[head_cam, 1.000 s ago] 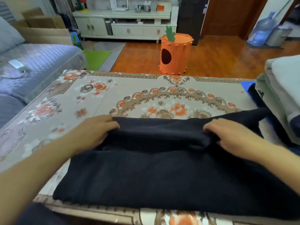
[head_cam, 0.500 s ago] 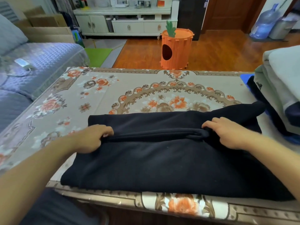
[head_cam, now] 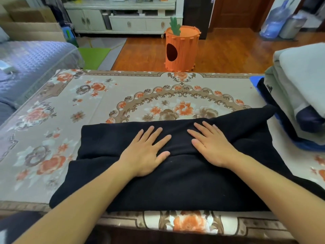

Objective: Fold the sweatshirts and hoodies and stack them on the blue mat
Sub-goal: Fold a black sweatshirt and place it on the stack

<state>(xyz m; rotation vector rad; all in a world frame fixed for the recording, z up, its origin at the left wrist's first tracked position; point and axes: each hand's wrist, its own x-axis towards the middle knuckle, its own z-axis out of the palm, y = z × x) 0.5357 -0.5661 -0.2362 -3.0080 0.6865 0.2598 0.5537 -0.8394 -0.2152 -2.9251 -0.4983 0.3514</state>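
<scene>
Black sweatshirt [head_cam: 175, 182], part-folded on floral table [head_cam: 70, 111]: L hand [head_cam: 146, 154] & R hand [head_cam: 213, 147] flat on it, fingers spread straight; folded stack [head_cam: 302, 88] right of R hand.

Under my work: floral tablecloth [head_cam: 73, 120].
Far centre, on my wooden floor: carrot-shaped orange bin [head_cam: 182, 50].
My left: quilted blue sofa [head_cam: 31, 67].
Far wall: white cabinet [head_cam: 123, 20].
Far right: water jug [head_cam: 274, 20].

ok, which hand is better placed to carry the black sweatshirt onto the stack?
Probably right. The right hand lies flat on the black sweatshirt nearer the folded stack on the blue mat; the left hand is farther.
</scene>
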